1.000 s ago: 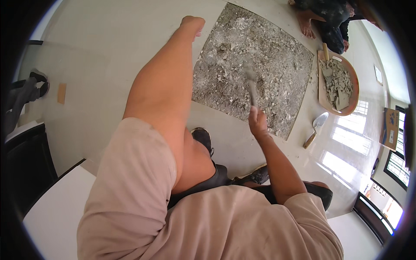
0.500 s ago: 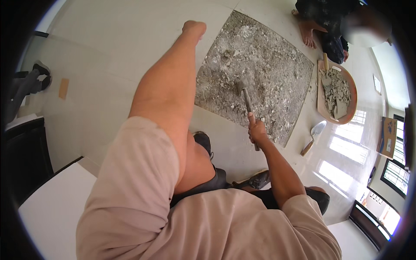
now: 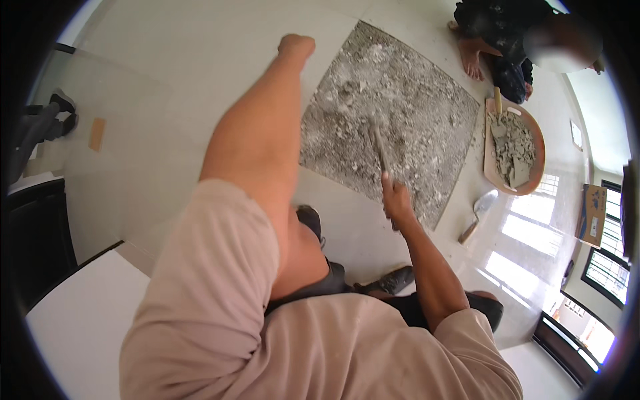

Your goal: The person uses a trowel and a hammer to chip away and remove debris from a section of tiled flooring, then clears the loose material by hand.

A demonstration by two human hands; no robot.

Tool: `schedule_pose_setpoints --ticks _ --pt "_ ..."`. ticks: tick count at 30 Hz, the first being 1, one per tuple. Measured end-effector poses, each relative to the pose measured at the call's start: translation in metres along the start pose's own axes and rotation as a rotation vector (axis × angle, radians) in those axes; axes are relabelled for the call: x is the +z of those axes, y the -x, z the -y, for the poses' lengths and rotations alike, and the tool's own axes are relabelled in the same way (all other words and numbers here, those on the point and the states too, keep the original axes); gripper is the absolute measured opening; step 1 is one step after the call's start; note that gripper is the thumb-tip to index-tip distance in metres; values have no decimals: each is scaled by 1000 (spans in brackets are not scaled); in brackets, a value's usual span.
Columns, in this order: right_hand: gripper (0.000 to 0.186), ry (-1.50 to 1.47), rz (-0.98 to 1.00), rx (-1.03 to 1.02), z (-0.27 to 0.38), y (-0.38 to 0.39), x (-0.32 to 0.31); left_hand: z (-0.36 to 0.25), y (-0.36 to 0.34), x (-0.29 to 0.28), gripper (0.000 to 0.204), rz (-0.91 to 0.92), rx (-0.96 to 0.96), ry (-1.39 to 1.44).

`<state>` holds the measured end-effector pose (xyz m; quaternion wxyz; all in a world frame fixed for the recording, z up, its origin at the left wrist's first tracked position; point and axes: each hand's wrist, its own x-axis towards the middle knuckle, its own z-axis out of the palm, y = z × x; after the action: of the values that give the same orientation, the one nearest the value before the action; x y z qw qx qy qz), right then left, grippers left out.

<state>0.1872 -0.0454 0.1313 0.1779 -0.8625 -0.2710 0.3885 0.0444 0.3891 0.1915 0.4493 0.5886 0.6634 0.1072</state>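
Observation:
My right hand [image 3: 397, 201] is wrapped round the handle of a hammer [image 3: 381, 152]. The hammer's head, smeared by motion, is over a square patch of bare, rough mortar [image 3: 427, 100] strewn with grey rubble. Up on the left, my left hand [image 3: 297, 45] is at the end of my outstretched arm, over the pale tiles beside the patch's far left edge. Its fingers look curled in, and nothing shows in them.
Right of the patch is an orange tub [image 3: 541, 150] of mortar chunks, with a wooden-handled trowel [image 3: 498, 101] in it. Another trowel [image 3: 469, 231] lies nearby. A co-worker [image 3: 500, 37] crouches at the far right. A cardboard box [image 3: 591, 215] stands at right; someone's shoes [image 3: 63, 113] show at left.
The hammer's head has moved slightly and is now blurred, while my right hand stays nearly in place. My left hand has hardly moved. The view has shifted slightly.

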Motion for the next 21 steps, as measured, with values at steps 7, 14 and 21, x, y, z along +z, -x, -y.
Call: schedule_pose_setpoints --ticks 7,14,21 --pt "55 -501 -211 -897 103 28 -99 -29 19 57 32 28 -101 239" --pt "77 -186 117 203 34 0 1 36 -29 30 25 15 18 392" --pt "81 -129 108 134 21 9 -13 13 -11 50 28 62 -93 319"
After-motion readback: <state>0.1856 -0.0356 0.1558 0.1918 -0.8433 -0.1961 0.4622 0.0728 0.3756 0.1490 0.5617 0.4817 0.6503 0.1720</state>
